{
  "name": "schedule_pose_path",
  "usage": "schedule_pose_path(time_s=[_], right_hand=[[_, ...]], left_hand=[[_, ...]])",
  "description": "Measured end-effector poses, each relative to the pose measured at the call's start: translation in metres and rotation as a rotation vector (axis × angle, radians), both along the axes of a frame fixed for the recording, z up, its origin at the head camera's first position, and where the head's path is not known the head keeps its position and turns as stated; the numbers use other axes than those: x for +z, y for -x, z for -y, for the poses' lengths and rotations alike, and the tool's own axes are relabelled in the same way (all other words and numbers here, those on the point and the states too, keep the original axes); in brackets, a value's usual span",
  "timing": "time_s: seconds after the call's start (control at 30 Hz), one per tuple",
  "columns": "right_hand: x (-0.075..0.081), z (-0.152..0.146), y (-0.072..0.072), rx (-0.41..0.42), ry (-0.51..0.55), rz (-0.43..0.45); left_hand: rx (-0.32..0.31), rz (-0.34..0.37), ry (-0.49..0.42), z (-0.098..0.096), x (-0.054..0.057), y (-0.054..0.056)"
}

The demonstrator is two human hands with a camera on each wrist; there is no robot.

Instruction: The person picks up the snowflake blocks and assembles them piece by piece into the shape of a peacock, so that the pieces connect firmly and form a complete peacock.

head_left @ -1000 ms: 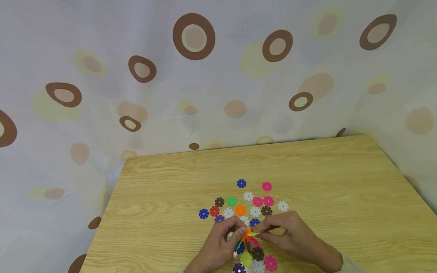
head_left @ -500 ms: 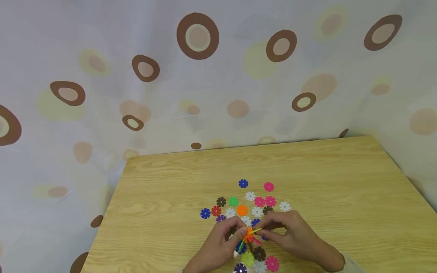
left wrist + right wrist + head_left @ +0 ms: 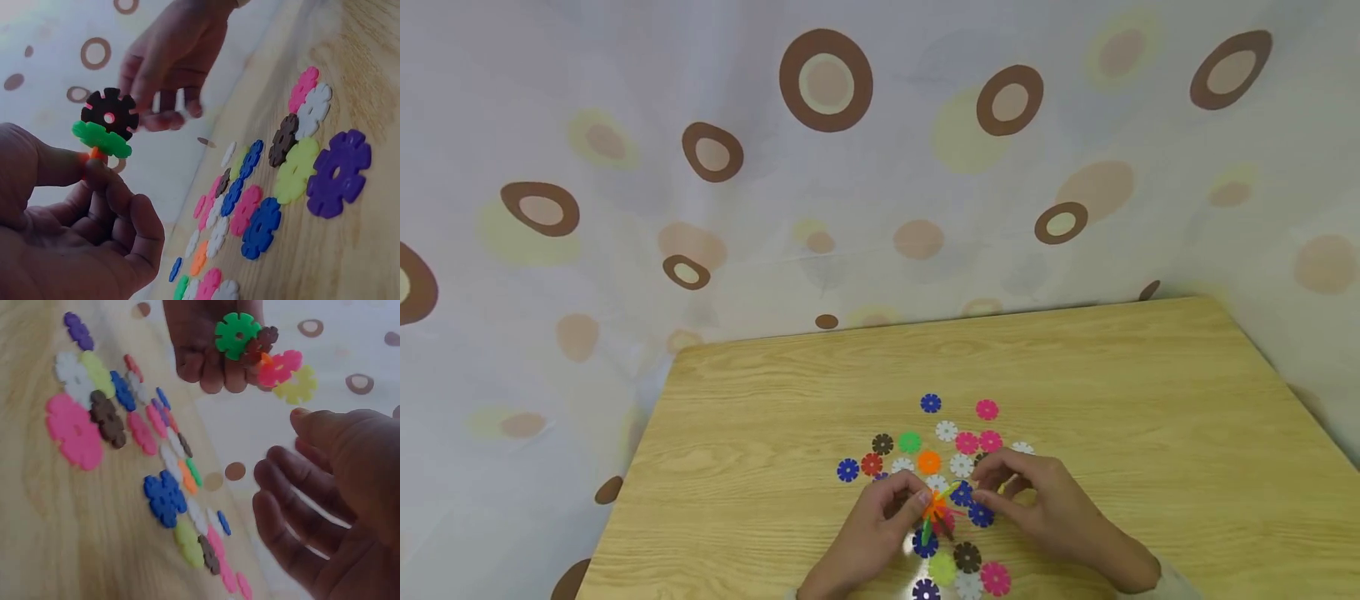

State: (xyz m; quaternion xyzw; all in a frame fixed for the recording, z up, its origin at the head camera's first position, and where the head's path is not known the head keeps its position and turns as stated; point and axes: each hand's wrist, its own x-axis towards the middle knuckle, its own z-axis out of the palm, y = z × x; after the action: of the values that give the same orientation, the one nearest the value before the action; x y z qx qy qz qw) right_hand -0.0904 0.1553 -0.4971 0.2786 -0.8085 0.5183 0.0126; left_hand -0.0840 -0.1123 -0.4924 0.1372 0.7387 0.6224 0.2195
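Note:
My left hand [image 3: 874,527] pinches an orange slotted disc [image 3: 935,505] between thumb and fingers, held up over the table. Joined round it, as the right wrist view shows, are a green disc [image 3: 234,332], a brown disc [image 3: 265,341], a pink disc [image 3: 282,367] and a yellow disc [image 3: 300,384]. From the left wrist, the brown disc [image 3: 94,112] stands behind the green one [image 3: 105,140]. My right hand [image 3: 1045,504] is just to the right of this cluster, apart from it, fingers loosely bent and holding nothing. Part of the orange disc is hidden by the left fingertips.
Several loose slotted discs lie flat on the wooden table [image 3: 760,417], among them a blue one [image 3: 931,403], a green one [image 3: 910,442], a pink one [image 3: 996,577] and a dark purple one [image 3: 339,174]. A patterned cloth [image 3: 880,167] hangs behind the table.
My right hand has let go of the yellow disc and drawn off to the right. The yellow disc stays on the orange one, and the left hand has turned the cluster slightly.

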Motion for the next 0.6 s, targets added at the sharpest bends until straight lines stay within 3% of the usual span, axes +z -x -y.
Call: schedule_pose_path(time_s=[0.07,0.17,0.27,0.43,0.6], right_hand=[[-0.004,-0.005,-0.001,0.026,-0.059,0.062],[-0.009,-0.013,-0.008,0.129,-0.156,0.25],[-0.015,-0.016,-0.016,0.198,-0.28,0.383],[-0.022,-0.014,-0.025,0.199,-0.427,0.334],[-0.027,-0.011,-0.027,0.187,-0.429,0.339]], left_hand=[[0.03,0.004,-0.006,0.001,-0.001,0.001],[0.045,0.016,-0.034,0.002,-0.002,0.002],[0.041,0.019,-0.052,0.002,-0.003,0.002],[0.052,0.005,-0.047,-0.001,-0.004,0.002],[0.056,0.009,-0.043,-0.001,-0.005,0.0]])
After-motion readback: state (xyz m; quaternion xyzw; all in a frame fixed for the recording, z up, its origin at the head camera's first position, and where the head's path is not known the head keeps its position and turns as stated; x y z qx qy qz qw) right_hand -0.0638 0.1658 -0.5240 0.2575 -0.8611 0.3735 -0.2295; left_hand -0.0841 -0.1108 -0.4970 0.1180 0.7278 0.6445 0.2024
